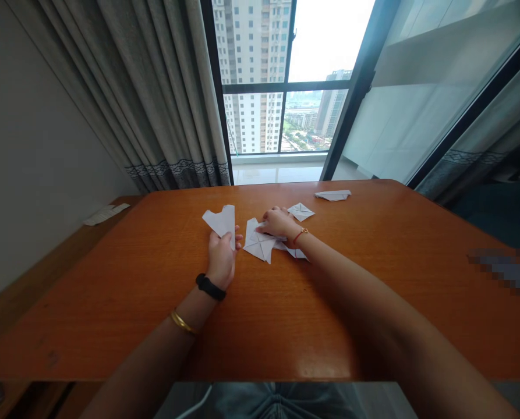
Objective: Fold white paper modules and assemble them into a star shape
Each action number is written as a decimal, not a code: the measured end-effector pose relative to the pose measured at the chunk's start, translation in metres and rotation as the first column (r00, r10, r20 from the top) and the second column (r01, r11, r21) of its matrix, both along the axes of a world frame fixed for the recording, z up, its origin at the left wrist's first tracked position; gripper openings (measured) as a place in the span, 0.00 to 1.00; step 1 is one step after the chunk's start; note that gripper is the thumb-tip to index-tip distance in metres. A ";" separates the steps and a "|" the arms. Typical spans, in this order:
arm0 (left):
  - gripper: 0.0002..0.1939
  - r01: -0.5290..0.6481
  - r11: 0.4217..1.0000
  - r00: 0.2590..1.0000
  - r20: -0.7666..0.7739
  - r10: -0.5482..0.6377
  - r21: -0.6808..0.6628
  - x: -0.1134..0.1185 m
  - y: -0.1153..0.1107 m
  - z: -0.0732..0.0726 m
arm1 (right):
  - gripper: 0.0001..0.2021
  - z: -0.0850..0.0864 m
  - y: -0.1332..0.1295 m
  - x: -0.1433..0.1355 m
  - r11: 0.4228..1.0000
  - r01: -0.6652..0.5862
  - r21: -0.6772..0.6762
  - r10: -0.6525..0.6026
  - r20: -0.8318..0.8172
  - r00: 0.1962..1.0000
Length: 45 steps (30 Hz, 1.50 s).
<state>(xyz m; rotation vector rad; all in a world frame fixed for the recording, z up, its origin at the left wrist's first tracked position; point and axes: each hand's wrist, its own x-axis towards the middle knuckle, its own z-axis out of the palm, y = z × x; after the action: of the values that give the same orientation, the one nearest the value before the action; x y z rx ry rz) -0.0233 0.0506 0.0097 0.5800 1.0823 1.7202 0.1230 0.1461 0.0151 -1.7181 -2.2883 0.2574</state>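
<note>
My left hand [223, 256] holds up a folded piece of white paper [222, 221], pinched between thumb and fingers, a little above the table. The paper has a notch along its top edge. To its right, my right hand [279, 224] has its fingers closed at the upper edge of a white folded paper with crossed creases [260, 244]. That paper is tilted, with points at its corners. Another folded white paper [297, 254] lies partly hidden beneath my right hand and wrist. Just beyond my right fingers rests a small diamond-shaped folded paper [301, 211].
A long, flat folded paper [333, 195] lies near the far edge of the wooden table [133, 291]. Off the table's left side is a pale paper-like item [106, 214]. A curtain [167, 87] and a window [281, 87] stand behind.
</note>
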 end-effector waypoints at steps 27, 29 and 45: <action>0.15 0.077 0.997 0.996 -0.040 -0.076 0.002 -0.003 0.001 -0.001 | 0.08 0.027 -0.014 0.033 0.990 0.091 0.107 -0.019 -0.537 0.843; 0.14 0.116 0.993 0.993 -0.020 -0.116 -0.019 0.000 -0.002 0.000 | 0.10 0.038 -0.033 0.045 0.991 0.075 0.115 0.046 -0.789 0.613; 0.17 0.631 0.774 0.775 -0.005 -0.632 -0.053 0.035 -0.045 0.010 | 0.06 0.003 -0.116 0.045 0.970 0.153 0.191 0.083 -0.843 0.531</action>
<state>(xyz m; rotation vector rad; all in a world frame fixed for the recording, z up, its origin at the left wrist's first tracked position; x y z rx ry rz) 0.0120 0.0054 0.0195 0.8249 0.8066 1.0896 0.1678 0.0304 0.0180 -1.1027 -1.4492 0.6217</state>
